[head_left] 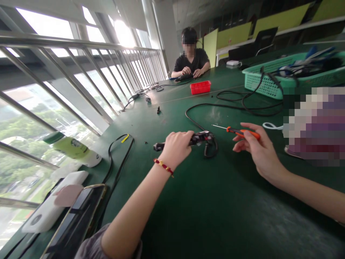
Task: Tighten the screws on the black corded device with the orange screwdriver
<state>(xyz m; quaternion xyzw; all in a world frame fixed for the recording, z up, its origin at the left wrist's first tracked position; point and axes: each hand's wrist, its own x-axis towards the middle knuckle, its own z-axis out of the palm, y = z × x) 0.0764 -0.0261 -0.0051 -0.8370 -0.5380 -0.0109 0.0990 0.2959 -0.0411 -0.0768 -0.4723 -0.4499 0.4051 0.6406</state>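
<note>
And there it was, the black device (202,137), lying on the green bench (202,205) in front of the person, its far end showing a jumble of small parts and a touch of red. The left grip (176,144) was closed over its middle, palm down, fingers curled round the body, steadying it. Over to the right grip (258,147): thumb and fingers pinched the orange-and-black screwdriver (244,133) by its handle, the other fingers loosely spread, the hand only partly closed. The shaft pointed left, its tip apart from the device, so this looked like a pause between contacts, tool ready and work held down. Any contact from there called for swinging that tip down and lining it up while the left grip kept things firm.

A black cable (192,120) curved in to the device. Farther out, a small dark piece (158,110) stood on the bench, with a red tray (200,87) beyond it, a green basket (262,87) off to the right, and another person (190,59) at the far end, both hands on a dark object (184,77).
</note>
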